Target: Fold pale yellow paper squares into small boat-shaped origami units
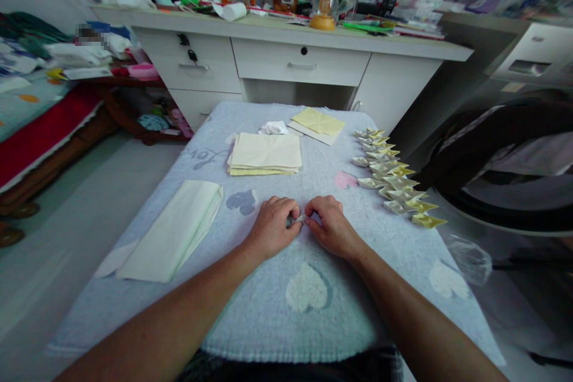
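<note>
Near the middle of the cloth-covered table, my left hand and my right hand meet over a small piece of folded paper. Both hands are closed, thumbs and fingertips pinching it from either side; most of the paper is hidden by the fingers. Beyond my hands sits a stack of cream and yellow paper sheets. To the left lies a larger folded pale sheet. Several folded paper boats, whitish and yellow, stand in rows along the right side.
Behind the stack are a crumpled white paper and yellow and white sheets. A white desk crowded with items stands at the back. On the right is a washing machine; a clear plastic bag hangs by the table's right edge.
</note>
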A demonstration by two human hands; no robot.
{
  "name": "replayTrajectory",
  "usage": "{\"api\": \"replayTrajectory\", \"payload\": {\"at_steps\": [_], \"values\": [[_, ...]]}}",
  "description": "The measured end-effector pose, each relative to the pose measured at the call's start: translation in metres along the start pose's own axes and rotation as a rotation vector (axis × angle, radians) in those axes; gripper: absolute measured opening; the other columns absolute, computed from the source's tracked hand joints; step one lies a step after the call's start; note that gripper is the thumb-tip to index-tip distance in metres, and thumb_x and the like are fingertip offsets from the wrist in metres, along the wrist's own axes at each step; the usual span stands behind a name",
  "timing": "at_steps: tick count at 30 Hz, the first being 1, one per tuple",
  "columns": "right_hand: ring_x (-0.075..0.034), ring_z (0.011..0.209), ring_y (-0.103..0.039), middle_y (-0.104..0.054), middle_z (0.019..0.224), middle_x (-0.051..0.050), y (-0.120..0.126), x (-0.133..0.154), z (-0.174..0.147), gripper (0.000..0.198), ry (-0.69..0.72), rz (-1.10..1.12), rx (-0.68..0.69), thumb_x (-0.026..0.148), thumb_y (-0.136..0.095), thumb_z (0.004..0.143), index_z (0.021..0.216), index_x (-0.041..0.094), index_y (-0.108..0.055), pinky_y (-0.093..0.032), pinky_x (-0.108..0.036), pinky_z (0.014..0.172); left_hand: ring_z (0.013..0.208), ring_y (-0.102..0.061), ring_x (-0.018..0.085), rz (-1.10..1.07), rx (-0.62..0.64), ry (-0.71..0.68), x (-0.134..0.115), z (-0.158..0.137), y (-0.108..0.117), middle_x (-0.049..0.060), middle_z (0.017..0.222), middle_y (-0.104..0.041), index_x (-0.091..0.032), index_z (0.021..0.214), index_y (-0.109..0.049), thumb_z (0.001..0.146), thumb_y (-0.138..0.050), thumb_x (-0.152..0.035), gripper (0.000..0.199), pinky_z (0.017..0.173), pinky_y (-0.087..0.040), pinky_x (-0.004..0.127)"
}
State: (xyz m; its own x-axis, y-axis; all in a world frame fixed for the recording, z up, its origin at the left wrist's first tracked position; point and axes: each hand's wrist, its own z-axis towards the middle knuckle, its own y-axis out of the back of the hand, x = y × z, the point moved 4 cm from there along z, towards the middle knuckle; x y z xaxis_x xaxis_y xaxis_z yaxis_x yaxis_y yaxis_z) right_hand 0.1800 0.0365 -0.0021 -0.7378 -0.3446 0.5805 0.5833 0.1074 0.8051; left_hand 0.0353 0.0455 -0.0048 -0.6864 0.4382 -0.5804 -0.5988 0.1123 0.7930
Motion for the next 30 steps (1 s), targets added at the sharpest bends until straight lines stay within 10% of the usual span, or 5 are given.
{"api": "replayTrajectory", "payload": {"at_steps": [15, 30], "values": [[-0.020, 0.095, -0.051, -0.059, 0.097, -0.005, 0.009, 0.002, -0.003, 0.031, 0.084, 0.265, -0.063, 0.013, -0.059, 0.078, 0.107, 0.019, -0.053, -0.040, -0.032, 0.084, 0.069, -0.053, 0.013, -0.435, 0.000, 0.089, 0.003, 0.000, 0.007, -0.001, 0.073, -0.059, -0.017, 0.092, -0.067, 0.081, -0.058, -0.025, 0.016, 0.064, -0.042, 0.024], [-0.015, 0.075, -0.051, -0.056, 0.073, 0.000, 0.011, 0.003, 0.000, 0.019, 0.048, 0.378, -0.041, 0.030, -0.054, 0.090, 0.077, 0.019, -0.060, -0.038, -0.030, 0.075, 0.064, -0.047, 0.010, -0.652, 0.069, 0.179, 0.009, -0.001, 0.001, -0.003, 0.069, -0.051, -0.014, 0.090, -0.063, 0.082, -0.059, -0.030, 0.018, 0.060, -0.038, 0.022]]}}
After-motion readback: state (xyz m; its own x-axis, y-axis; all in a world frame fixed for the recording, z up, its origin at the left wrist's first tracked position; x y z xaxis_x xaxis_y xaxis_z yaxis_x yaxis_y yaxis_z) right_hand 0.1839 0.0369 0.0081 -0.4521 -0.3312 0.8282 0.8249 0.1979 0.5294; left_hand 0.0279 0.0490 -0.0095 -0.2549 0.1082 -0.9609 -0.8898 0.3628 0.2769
